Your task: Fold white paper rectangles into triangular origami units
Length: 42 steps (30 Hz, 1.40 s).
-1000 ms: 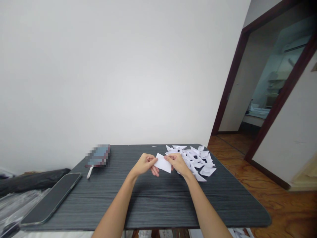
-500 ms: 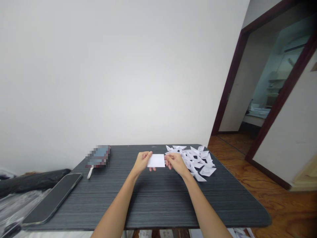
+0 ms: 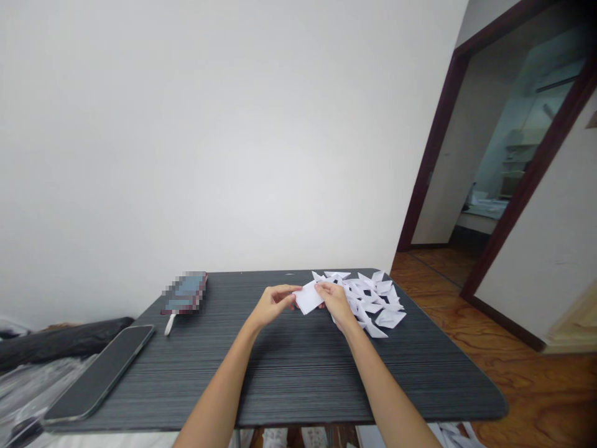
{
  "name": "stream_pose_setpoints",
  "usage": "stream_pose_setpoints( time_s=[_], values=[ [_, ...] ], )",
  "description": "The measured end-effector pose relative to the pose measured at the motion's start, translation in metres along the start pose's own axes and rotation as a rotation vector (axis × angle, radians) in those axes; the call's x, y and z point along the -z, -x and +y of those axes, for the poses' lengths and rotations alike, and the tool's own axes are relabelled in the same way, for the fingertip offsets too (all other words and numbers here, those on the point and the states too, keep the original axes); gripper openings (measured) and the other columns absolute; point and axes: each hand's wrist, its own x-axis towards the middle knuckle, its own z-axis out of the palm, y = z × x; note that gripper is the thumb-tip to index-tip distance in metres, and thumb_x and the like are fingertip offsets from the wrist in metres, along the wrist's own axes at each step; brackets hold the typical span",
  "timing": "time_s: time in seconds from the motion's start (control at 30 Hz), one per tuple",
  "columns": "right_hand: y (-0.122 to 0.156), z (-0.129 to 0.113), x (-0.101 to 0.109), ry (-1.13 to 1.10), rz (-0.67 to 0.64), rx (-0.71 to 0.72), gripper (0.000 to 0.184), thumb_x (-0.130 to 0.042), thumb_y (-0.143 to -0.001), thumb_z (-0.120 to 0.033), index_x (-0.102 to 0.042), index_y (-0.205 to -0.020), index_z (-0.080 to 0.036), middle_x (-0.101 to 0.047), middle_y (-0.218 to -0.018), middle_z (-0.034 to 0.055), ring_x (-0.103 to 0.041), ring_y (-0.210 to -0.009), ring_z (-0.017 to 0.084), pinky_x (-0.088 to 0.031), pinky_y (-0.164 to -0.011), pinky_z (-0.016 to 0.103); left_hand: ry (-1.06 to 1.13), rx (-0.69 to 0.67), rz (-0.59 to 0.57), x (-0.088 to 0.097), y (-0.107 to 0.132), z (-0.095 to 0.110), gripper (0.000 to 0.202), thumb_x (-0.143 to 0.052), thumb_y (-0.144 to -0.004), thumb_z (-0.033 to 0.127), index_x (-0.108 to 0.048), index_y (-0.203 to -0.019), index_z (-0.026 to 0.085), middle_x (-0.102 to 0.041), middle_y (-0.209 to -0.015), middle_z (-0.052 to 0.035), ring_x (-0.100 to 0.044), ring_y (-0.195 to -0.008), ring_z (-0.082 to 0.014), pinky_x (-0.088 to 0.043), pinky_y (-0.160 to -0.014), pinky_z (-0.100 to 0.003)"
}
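My right hand (image 3: 334,301) pinches the top right corner of a small white slip of paper (image 3: 308,297), fingers closed on it, and my left hand (image 3: 273,305) has its fingertips at the slip's left edge; I cannot tell if they actually clamp it. The slip hangs tilted just above the dark striped table (image 3: 289,373), near the far edge. Just right of my right hand lies a heap of folded paper pieces (image 3: 373,297). A phone (image 3: 100,372) lies at the table's left edge
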Motion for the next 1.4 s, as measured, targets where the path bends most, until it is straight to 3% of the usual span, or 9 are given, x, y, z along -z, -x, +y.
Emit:
stream_pose_setpoints(
  time_s=[0.07, 0.17, 0.27, 0.37, 0.53, 0.67, 0.97, 1.2, 1.4],
  values=[
    [-0.002, 0.002, 0.001, -0.002, 0.005, -0.008, 0.029, -0.058, -0.062, -0.040, -0.058, -0.068, -0.012, -0.053, -0.047, -0.0009, -0.042, -0.037, 0.008, -0.031, -0.036, 0.020, 0.005, -0.015, -0.052, 0.001, 0.001, 0.000, 0.032, -0.057, -0.069, 0.031, -0.062, -0.093, 0.011, -0.061, -0.092, -0.0096, -0.057, -0.075, -0.0159, -0.047, -0.065, -0.025],
    [-0.002, 0.003, 0.001, 0.016, 0.010, -0.018, 0.030, -0.058, -0.062, -0.040, -0.059, -0.072, -0.011, -0.054, -0.050, 0.0001, -0.043, -0.040, 0.009, -0.031, -0.036, 0.020, 0.000, -0.002, -0.052, 0.002, 0.000, -0.005, 0.031, -0.060, -0.066, 0.029, -0.063, -0.091, 0.010, -0.063, -0.090, -0.0093, -0.057, -0.074, -0.0164, -0.047, -0.068, -0.027],
    [0.000, -0.001, 0.000, 0.027, -0.005, 0.003, 0.035, -0.056, -0.065, -0.038, -0.058, -0.088, -0.013, -0.054, -0.050, -0.0013, -0.044, -0.043, 0.010, -0.032, -0.039, 0.021, -0.048, 0.012, -0.008, 0.003, -0.001, -0.009, 0.029, -0.060, -0.066, 0.029, -0.065, -0.088, 0.010, -0.066, -0.083, -0.0089, -0.058, -0.070, -0.0163, -0.046, -0.069, -0.028],
    [0.004, -0.010, -0.001, 0.024, -0.070, 0.122, 0.034, -0.054, -0.069, -0.035, -0.054, -0.099, -0.019, -0.056, -0.062, -0.0012, -0.048, -0.052, 0.010, -0.037, -0.047, 0.022, -0.110, 0.010, 0.084, 0.003, -0.002, -0.007, 0.028, -0.057, -0.069, 0.031, -0.066, -0.086, 0.010, -0.067, -0.078, -0.0079, -0.059, -0.068, -0.0169, -0.046, -0.067, -0.027],
    [0.008, -0.018, -0.003, 0.136, -0.252, 0.263, 0.019, -0.062, -0.062, -0.030, -0.062, -0.079, -0.020, -0.054, -0.093, 0.0037, -0.051, -0.085, 0.016, -0.042, -0.068, 0.025, -0.189, -0.055, 0.215, 0.000, -0.002, -0.004, 0.028, -0.052, -0.073, 0.033, -0.067, -0.083, 0.011, -0.067, -0.075, -0.0060, -0.060, -0.068, -0.0171, -0.046, -0.066, -0.026],
    [0.004, -0.010, -0.003, 0.235, -0.094, 0.285, 0.016, -0.062, -0.062, -0.033, -0.063, -0.070, -0.019, -0.051, -0.101, 0.0062, -0.048, -0.094, 0.019, -0.041, -0.072, 0.028, -0.226, -0.102, 0.238, -0.004, -0.002, -0.008, 0.028, -0.051, -0.074, 0.033, -0.067, -0.082, 0.012, -0.067, -0.077, -0.0063, -0.060, -0.068, -0.0171, -0.046, -0.065, -0.025],
    [0.001, -0.006, -0.002, 0.210, 0.027, 0.300, 0.019, -0.059, -0.066, -0.033, -0.063, -0.061, -0.015, -0.058, -0.071, 0.0030, -0.053, -0.070, 0.015, -0.039, -0.067, 0.028, -0.213, -0.110, 0.248, -0.010, -0.003, -0.015, 0.029, -0.049, -0.076, 0.030, -0.062, -0.095, 0.013, -0.066, -0.085, -0.0066, -0.062, -0.066, -0.0157, -0.049, -0.066, -0.026],
    [0.003, -0.008, -0.004, 0.168, 0.059, 0.258, 0.021, -0.060, -0.064, -0.033, -0.062, -0.066, -0.013, -0.061, -0.066, 0.0032, -0.054, -0.065, 0.016, -0.040, -0.061, 0.026, -0.073, -0.109, 0.187, -0.013, -0.001, -0.010, 0.024, -0.050, -0.075, 0.030, -0.056, -0.087, 0.011, -0.064, -0.073, -0.0050, -0.061, -0.064, -0.0147, -0.049, -0.062, -0.025],
    [0.007, -0.015, -0.005, 0.236, 0.071, 0.333, 0.016, -0.059, -0.065, -0.030, -0.061, -0.062, -0.015, -0.059, -0.066, 0.0018, -0.052, -0.066, 0.014, -0.039, -0.066, 0.026, -0.068, -0.071, 0.198, -0.011, -0.002, -0.011, 0.019, -0.054, -0.071, 0.031, -0.055, -0.074, 0.012, -0.061, -0.065, -0.0031, -0.059, -0.064, -0.0137, -0.046, -0.059, -0.022]
  ],
)
